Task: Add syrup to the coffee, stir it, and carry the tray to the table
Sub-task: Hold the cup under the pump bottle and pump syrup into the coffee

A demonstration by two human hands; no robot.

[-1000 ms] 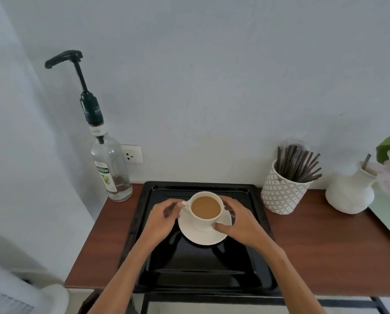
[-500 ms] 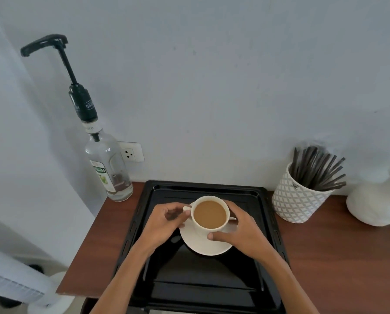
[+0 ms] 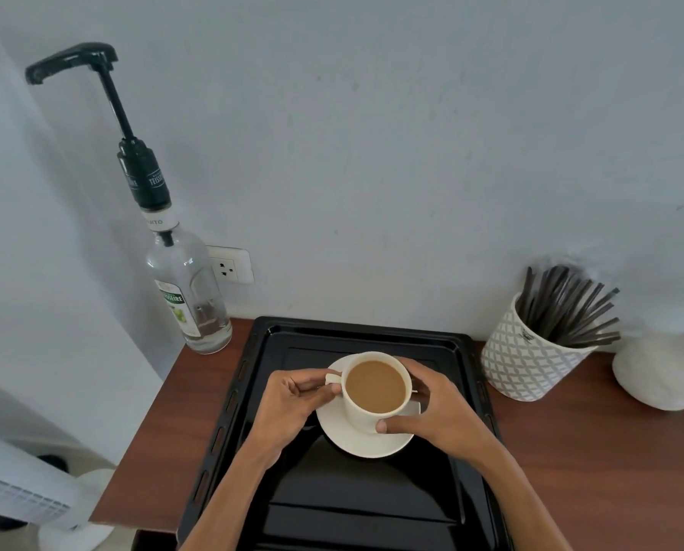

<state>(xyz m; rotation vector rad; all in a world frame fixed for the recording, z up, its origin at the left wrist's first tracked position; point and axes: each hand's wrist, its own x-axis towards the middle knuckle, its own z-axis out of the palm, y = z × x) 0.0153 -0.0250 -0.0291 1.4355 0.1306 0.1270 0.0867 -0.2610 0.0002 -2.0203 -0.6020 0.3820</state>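
A white cup (image 3: 373,407) full of light-brown coffee stands on a white saucer (image 3: 356,441) in the far half of a black tray (image 3: 277,351). My left hand (image 3: 288,403) pinches the cup's handle on its left side. My right hand (image 3: 435,411) wraps the cup's right side, thumb on its front wall. A nearly empty clear syrup bottle (image 3: 189,296) with a tall black pump (image 3: 106,93) stands at the table's far left corner, left of the tray. Dark stir sticks (image 3: 567,308) fill a white patterned pot (image 3: 527,363) to the right of the tray.
The tray sits on a brown wooden table (image 3: 594,463) against a pale wall with a socket (image 3: 229,266). A white vase (image 3: 666,367) stands at the far right. A white fan (image 3: 34,507) is on the floor beyond the table's left edge.
The view has shifted slightly left and closer. Both hands have stayed on the cup; the right thumb has moved onto the cup's front wall.
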